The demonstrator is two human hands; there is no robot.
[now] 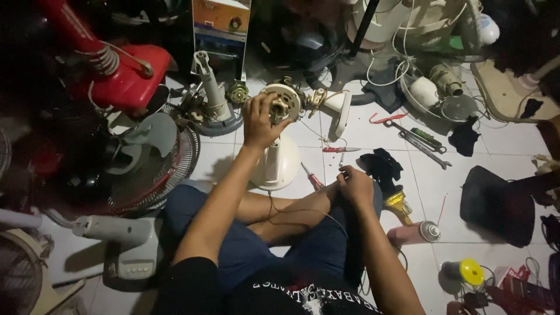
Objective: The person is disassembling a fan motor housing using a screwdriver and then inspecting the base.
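Two hands busy: keep left hand (261, 121) clamped on the fan motor (282, 104) atop its cream stand (277, 163) mid-floor, right hand (354, 185) pinching thin wire (297, 211) taut above knee.

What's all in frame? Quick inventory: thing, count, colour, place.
fan motor: 1, cream, on its stand, centre
fan stand: 1, cream, floor at centre
screwdrivers: 2, red handles, floor right of the stand
wrenches: 2, metal, floor at right
spray can: 1, pink, lying by the right knee
fan guard with blades: 1, grey, left
red fan base: 1, red, upper left
grey fan stand: 1, grey, lower left
black bag: 1, black, right
thin wire: 1, dark, across the lap
left hand: on the fan motor
right hand: at the knee, pinching the thin wire
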